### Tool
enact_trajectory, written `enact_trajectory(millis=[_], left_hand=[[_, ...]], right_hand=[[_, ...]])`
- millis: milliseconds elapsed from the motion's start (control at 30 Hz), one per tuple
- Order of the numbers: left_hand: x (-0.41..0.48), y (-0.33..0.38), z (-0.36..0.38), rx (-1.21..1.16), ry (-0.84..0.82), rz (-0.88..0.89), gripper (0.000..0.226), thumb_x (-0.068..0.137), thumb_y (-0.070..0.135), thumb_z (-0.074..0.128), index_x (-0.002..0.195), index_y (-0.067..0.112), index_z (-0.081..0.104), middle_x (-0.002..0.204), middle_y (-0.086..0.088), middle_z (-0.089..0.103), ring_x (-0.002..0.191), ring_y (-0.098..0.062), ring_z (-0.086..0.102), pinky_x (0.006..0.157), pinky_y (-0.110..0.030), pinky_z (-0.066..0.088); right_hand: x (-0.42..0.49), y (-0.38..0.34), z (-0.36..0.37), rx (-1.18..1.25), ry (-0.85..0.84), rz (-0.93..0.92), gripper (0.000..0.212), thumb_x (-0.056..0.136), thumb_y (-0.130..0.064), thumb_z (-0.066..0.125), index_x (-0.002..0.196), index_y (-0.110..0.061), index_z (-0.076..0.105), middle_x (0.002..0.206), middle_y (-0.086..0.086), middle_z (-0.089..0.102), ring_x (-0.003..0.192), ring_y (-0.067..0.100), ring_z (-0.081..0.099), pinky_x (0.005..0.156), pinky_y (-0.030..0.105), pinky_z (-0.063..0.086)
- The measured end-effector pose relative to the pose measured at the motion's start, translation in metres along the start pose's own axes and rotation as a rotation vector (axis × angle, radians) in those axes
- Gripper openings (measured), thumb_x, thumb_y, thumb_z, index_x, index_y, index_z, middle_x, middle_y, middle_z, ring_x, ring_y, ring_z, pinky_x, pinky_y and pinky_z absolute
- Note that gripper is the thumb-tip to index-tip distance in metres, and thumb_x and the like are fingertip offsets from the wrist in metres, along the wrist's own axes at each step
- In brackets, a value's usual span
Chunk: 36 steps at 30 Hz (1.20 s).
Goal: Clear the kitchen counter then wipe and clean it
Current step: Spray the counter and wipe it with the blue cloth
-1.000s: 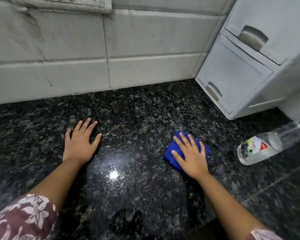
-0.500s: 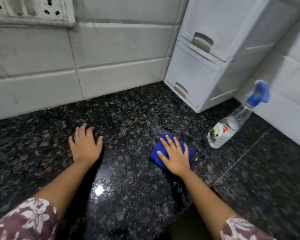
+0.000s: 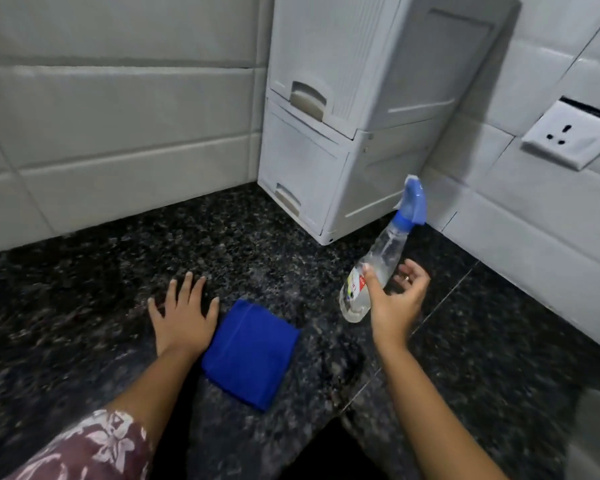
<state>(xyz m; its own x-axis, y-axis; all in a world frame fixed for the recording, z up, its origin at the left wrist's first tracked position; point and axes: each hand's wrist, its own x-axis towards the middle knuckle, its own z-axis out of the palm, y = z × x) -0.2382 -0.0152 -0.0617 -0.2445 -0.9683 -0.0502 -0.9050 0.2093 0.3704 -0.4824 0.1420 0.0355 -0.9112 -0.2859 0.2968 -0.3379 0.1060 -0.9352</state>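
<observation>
On the left part of the dark speckled bench [image 3: 66,306], the left hand [image 3: 182,318] lies flat with the fingers spread. Just beside it, on its right, lies the folded blue cloth [image 3: 252,351], with bare bench along its other edges. Further right, the right hand [image 3: 395,303] is opened wide around the spray bottle [image 3: 381,258]; whether it touches, I cannot tell. Behind, a white drawer unit [image 3: 343,150] fills the corner.
</observation>
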Motion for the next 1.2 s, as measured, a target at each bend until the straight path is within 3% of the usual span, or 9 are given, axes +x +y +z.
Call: enact_trajectory(millis=[133,267,367,500,600,667,967,1100,1200], left_hand=[[0.0,-0.002,0.01,0.029,0.075,-0.018,0.057,0.096,0.055,0.032,0.149,0.033,0.026,0.16,0.01,0.014,0.148,-0.015,0.004,0.115,-0.053,0.0],[0.003,-0.003,0.012,0.052,0.104,-0.032,0.056,0.095,0.056,0.034,0.147,0.036,0.029,0.159,0.011,0.017,0.147,-0.014,0.007,0.115,-0.051,-0.001],[0.001,-0.001,0.009,0.047,0.111,-0.047,0.057,0.095,0.057,0.035,0.147,0.037,0.028,0.159,0.013,0.016,0.147,-0.013,0.007,0.115,-0.05,-0.002],[0.001,0.002,0.005,0.053,0.081,-0.061,0.058,0.095,0.059,0.029,0.148,0.038,0.022,0.16,0.015,0.01,0.148,-0.012,0.001,0.116,-0.051,-0.003],[0.001,0.0,0.004,0.048,0.075,-0.057,0.059,0.094,0.06,0.026,0.149,0.038,0.02,0.16,0.016,0.008,0.148,-0.012,-0.002,0.116,-0.052,-0.004],[0.001,0.0,0.005,0.039,0.068,-0.057,0.061,0.093,0.063,0.021,0.149,0.039,0.02,0.16,0.016,0.007,0.148,-0.012,-0.002,0.116,-0.052,-0.005],[-0.001,0.001,0.005,0.039,0.065,-0.041,0.06,0.095,0.06,0.025,0.15,0.037,0.019,0.16,0.014,0.007,0.148,-0.013,-0.002,0.116,-0.053,-0.005],[0.001,0.001,0.006,0.039,0.075,-0.032,0.059,0.095,0.059,0.026,0.149,0.037,0.022,0.16,0.013,0.009,0.148,-0.014,0.0,0.115,-0.053,-0.004],[0.0,-0.001,0.008,0.044,0.088,-0.033,0.059,0.095,0.059,0.026,0.149,0.037,0.023,0.16,0.013,0.011,0.148,-0.015,0.002,0.115,-0.053,-0.003]], right_hand=[[0.056,-0.021,0.017,0.174,-0.214,-0.079,0.071,0.074,-0.021,0.081,0.132,-0.024,0.041,0.129,-0.007,0.053,0.113,0.014,0.057,0.095,0.032,0.049],[0.086,-0.043,0.041,0.365,-0.401,-0.168,0.045,0.084,-0.001,0.068,0.113,-0.033,0.054,0.099,-0.016,0.064,0.087,0.01,0.062,0.079,0.032,0.053],[0.087,-0.058,0.062,0.293,-0.543,-0.158,0.013,0.087,-0.026,0.068,0.098,-0.022,0.062,0.078,-0.008,0.062,0.062,0.012,0.056,0.063,0.036,0.05],[0.096,-0.081,0.096,0.039,-0.859,0.002,0.032,0.085,-0.055,0.058,0.091,-0.025,0.064,0.075,0.006,0.059,0.048,0.018,0.05,0.055,0.034,0.047],[0.104,-0.084,0.123,-0.231,-1.023,0.17,0.053,0.085,-0.058,0.058,0.079,-0.006,0.063,0.068,0.008,0.063,0.043,0.018,0.054,0.049,0.025,0.048],[0.108,-0.082,0.134,-0.296,-1.088,0.25,0.065,0.082,-0.063,0.059,0.087,0.002,0.066,0.065,0.008,0.065,0.047,0.019,0.056,0.05,0.025,0.047],[0.112,-0.071,0.076,-0.325,-1.181,0.357,0.053,0.081,-0.057,0.062,0.082,-0.005,0.063,0.076,0.013,0.062,0.053,0.026,0.053,0.048,0.028,0.04],[0.099,-0.046,0.008,-0.375,-1.143,0.475,0.046,0.081,-0.056,0.061,0.105,-0.019,0.07,0.077,0.009,0.061,0.043,0.02,0.051,0.042,0.023,0.04],[0.086,-0.03,-0.03,-0.416,-1.142,0.524,0.058,0.073,-0.062,0.062,0.109,-0.017,0.069,0.073,0.008,0.059,0.045,0.023,0.051,0.043,0.026,0.042]])
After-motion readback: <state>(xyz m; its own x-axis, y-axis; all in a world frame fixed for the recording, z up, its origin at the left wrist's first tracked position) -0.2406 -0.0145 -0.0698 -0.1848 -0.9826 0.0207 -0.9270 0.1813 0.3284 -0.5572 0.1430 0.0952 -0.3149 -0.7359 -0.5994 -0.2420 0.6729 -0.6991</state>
